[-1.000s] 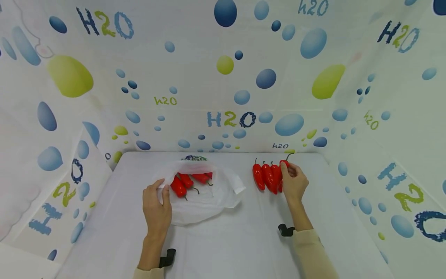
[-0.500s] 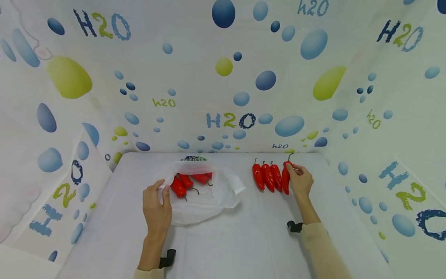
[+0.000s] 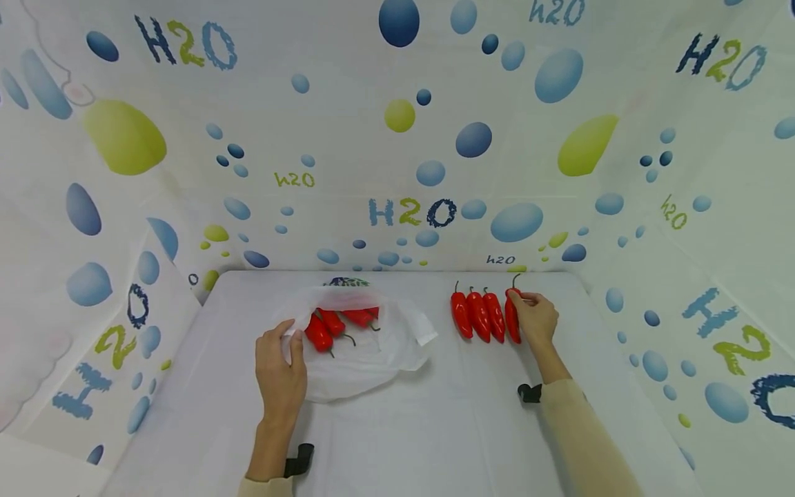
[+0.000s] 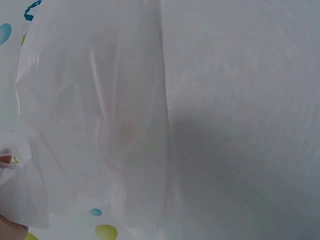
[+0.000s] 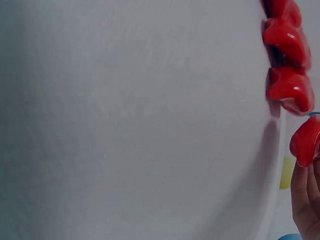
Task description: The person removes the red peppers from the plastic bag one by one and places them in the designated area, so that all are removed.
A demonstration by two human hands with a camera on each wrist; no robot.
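In the head view, my right hand [image 3: 537,319] pinches a red pepper [image 3: 512,319] with a curved stem pointing away from me. This pepper stands at the right end of a row, beside three other red peppers [image 3: 477,316] lying on the table. The right wrist view shows the held pepper [image 5: 305,142] raised off the surface, by the fingertips. On the left, my left hand [image 3: 279,373] grips the edge of a thin white plastic bag [image 3: 366,373]. Its mouth gapes toward me, and several red peppers [image 3: 319,335] show inside, partly covered by the bag.
A white cloth covers the table [image 3: 410,442]. Behind it and at both sides rise white sheets [image 3: 348,124] printed with blue and green drops. The bag's loose right flap [image 3: 425,335] reaches toward the pepper row.
My right hand has moved a little to the right with its pepper, which overlapped the row's right end before and is now slightly apart from it. The left hand and bag have stayed put.
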